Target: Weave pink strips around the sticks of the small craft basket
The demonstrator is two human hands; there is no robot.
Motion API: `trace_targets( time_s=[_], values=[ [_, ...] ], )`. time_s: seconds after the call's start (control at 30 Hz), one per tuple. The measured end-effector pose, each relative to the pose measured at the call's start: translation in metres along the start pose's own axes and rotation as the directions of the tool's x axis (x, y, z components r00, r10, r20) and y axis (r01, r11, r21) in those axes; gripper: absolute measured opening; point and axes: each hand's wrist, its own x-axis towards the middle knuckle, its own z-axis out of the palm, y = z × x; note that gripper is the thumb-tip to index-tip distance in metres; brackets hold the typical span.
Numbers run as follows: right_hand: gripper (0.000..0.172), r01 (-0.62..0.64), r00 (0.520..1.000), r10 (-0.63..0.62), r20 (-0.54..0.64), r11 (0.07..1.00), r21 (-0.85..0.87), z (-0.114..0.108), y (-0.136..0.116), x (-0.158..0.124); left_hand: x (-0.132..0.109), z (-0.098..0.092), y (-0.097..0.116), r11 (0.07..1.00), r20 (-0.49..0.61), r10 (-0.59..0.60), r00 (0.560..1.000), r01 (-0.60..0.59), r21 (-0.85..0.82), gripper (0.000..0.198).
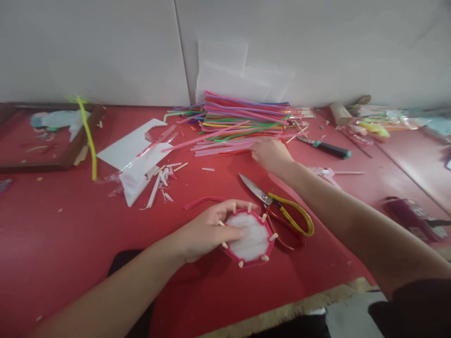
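Note:
My left hand (pixel 211 230) grips a small round weaving frame (pixel 252 239), thumb on its white disc and fingers round the far edge. Short wooden pegs stand around its rim, with a dark pink pipe cleaner wound between them. A loose pink pipe cleaner end (pixel 200 201) sticks out behind the hand. Farther off, my right hand (pixel 271 154) is at the front of a pile of coloured pipe cleaners (pixel 243 119), its fingers curled in. What is between those fingertips is hidden. Scissors (pixel 275 202) with yellow and red handles lie partly open between my hands.
White paper (pixel 127 145) and cut scraps (pixel 160 183) lie left of the pile. A yellow pipe cleaner (pixel 88 141) leans over a wooden tray (pixel 66 162). On the right are a utility knife (pixel 329 149), a glue gun (pixel 331 173) and a maroon case (pixel 410 218).

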Motion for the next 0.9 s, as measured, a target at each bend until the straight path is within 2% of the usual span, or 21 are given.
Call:
trace_targets(
  time_s=[0.23, 0.37, 0.53, 0.63, 0.7, 0.83, 0.9],
  values=[
    [0.022, -0.035, 0.996, 0.036, -0.082, 0.999, 0.011, 0.001, 0.007, 0.005, 0.000, -0.003, -0.001, 0.997, 0.078, 0.040, 0.996, -0.045, 0.068, 0.049],
    [0.018, -0.022, 0.991, 0.034, -0.133, 0.996, 0.088, 0.006, 0.011, 0.005, -0.001, -0.004, -0.002, 0.997, 0.081, 0.028, 0.996, -0.034, 0.074, 0.048],
    [0.020, -0.027, 0.964, 0.084, -0.254, 0.975, 0.221, 0.006, 0.011, 0.001, 0.000, -0.004, -0.002, 0.998, 0.066, 0.025, 0.998, -0.029, 0.062, 0.051],
    [0.018, -0.010, 0.949, 0.129, -0.287, 0.924, 0.382, 0.002, -0.006, -0.002, 0.001, -0.003, 0.001, 0.999, 0.057, 0.010, 0.998, -0.013, 0.046, 0.055],
    [0.016, 0.025, 0.954, 0.138, -0.265, 0.846, 0.532, -0.001, -0.024, -0.004, 0.001, -0.003, 0.002, 0.998, 0.038, 0.014, 0.999, -0.016, 0.056, 0.056],
    [0.012, 0.127, 0.982, -0.015, -0.189, 0.794, 0.595, -0.004, -0.062, -0.007, -0.001, -0.002, 0.002, 0.999, 0.020, 0.018, 1.000, -0.019, 0.035, 0.059],
    [0.018, 0.175, 0.982, -0.093, -0.165, 0.773, 0.610, -0.006, -0.074, -0.011, -0.001, -0.002, 0.002, 1.000, -0.012, 0.020, 1.000, -0.019, 0.009, 0.059]
  ],
)
